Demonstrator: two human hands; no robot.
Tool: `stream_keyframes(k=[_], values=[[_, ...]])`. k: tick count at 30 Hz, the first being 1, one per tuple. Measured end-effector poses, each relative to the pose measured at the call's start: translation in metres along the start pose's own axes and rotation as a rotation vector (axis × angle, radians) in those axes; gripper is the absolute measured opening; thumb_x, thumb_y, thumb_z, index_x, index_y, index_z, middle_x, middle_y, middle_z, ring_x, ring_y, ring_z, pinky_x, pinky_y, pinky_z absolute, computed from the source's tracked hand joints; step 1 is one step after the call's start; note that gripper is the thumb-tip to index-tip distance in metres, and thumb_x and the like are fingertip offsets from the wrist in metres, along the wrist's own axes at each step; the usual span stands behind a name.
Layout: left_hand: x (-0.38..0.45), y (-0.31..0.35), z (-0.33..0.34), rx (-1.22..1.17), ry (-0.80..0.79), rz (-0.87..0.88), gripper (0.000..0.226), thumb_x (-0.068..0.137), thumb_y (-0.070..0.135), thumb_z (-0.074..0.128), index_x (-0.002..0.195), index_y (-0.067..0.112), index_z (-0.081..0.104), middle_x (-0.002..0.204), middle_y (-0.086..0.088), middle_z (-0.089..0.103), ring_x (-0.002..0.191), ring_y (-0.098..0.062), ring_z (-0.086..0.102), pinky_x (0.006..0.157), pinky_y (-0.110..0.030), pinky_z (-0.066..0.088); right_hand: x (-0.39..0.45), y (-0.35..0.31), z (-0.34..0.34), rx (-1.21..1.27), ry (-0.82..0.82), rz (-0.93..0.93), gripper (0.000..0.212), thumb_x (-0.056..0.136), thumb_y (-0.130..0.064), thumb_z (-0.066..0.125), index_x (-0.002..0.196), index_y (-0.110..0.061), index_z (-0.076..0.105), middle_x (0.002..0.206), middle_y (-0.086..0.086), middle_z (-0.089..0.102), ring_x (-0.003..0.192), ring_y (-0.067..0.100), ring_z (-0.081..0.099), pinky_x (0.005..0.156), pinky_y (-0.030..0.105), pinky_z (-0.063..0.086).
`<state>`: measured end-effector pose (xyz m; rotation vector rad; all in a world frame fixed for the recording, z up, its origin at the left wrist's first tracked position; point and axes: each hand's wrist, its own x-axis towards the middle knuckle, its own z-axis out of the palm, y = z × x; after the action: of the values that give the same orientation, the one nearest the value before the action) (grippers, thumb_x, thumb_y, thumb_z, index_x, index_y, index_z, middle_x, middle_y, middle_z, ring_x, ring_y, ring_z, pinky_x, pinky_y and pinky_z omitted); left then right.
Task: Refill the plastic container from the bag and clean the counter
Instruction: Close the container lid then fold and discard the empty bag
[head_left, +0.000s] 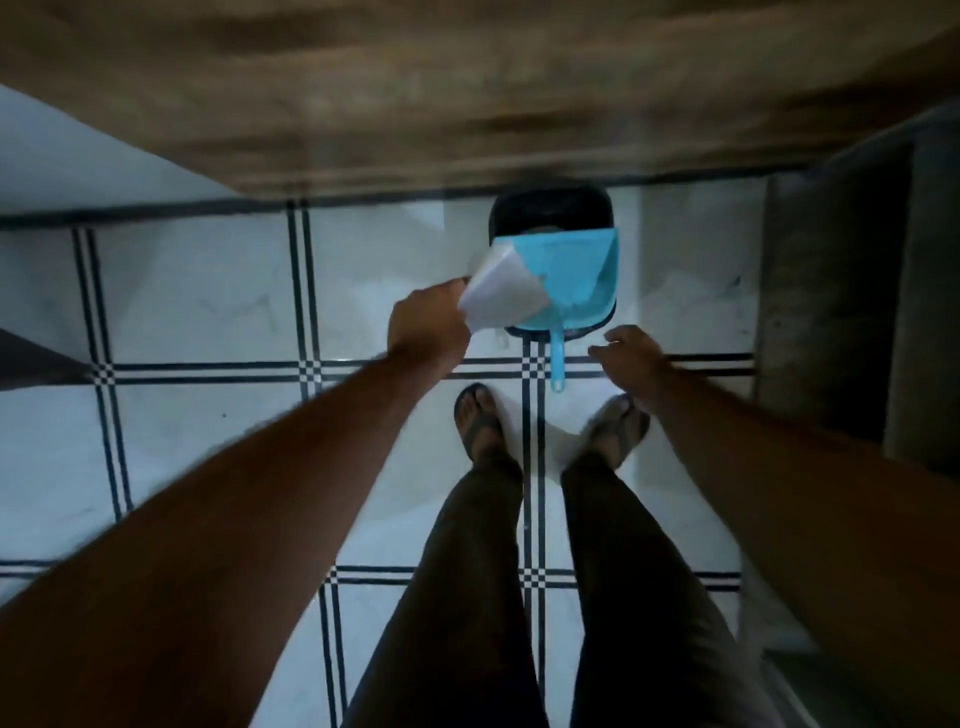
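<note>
Head view looks straight down at my legs and the tiled floor (197, 312). My left hand (428, 325) pinches a white sheet of paper (501, 296) by its edge — the paper is tilted over a blue dustpan (569, 283), which lies across the top of a dark bin (550, 208) at the foot of the bench (415, 93). My right hand (631, 353) hovers just beside the dustpan's handle, fingers loosely spread, holding nothing. I cannot see the container or the bag — everything is dim and motion-blurred.
</note>
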<state>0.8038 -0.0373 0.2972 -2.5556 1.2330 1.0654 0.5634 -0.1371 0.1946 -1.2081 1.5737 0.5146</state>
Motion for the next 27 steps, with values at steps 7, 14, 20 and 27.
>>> stream_keyframes(k=[7, 14, 20, 27], values=[[0.076, -0.030, 0.089, -0.158, 0.005, -0.185, 0.036, 0.098, 0.021, 0.065, 0.134, 0.019, 0.069, 0.129, -0.013, 0.074, 0.118, -0.040, 0.069, 0.101, -0.044, 0.055, 0.132, 0.030, 0.118, 0.130, -0.103, 0.195, 0.062, 0.086, -0.024, 0.087, 0.136, -0.005, 0.057, 0.118, 0.012, 0.070, 0.101, 0.027, 0.068, 0.075, 0.036, 0.053], [0.071, -0.017, 0.110, -0.496, 0.092, -0.344, 0.039, 0.098, 0.024, 0.063, 0.136, 0.017, 0.070, 0.131, -0.010, 0.074, 0.120, -0.032, 0.068, 0.101, -0.038, 0.056, 0.107, 0.023, 0.065, 0.575, 0.015, 0.045, 0.019, 0.092, -0.026, 0.082, 0.087, -0.016, 0.066, 0.058, -0.006, 0.057, 0.048, 0.011, 0.051, 0.048, 0.029, 0.042], [0.086, 0.045, 0.108, -0.566, 0.114, -0.194, 0.039, 0.103, 0.018, 0.059, 0.140, 0.016, 0.068, 0.132, -0.010, 0.074, 0.119, -0.028, 0.066, 0.089, -0.025, 0.046, 0.090, 0.046, -0.020, 0.380, 0.446, 0.041, 0.041, 0.085, -0.063, 0.064, 0.082, -0.022, 0.063, 0.084, 0.005, 0.071, 0.084, 0.036, 0.074, 0.082, 0.053, 0.065], [0.165, 0.091, 0.154, -0.143, 0.048, 0.001, 0.042, 0.099, 0.034, 0.061, 0.140, 0.029, 0.066, 0.138, -0.016, 0.062, 0.124, -0.044, 0.062, 0.110, -0.048, 0.052, 0.119, 0.083, -0.037, 0.505, 0.567, 0.089, 0.041, 0.096, -0.050, 0.068, 0.105, -0.011, 0.071, 0.097, 0.008, 0.074, 0.092, 0.030, 0.073, 0.086, 0.045, 0.063]])
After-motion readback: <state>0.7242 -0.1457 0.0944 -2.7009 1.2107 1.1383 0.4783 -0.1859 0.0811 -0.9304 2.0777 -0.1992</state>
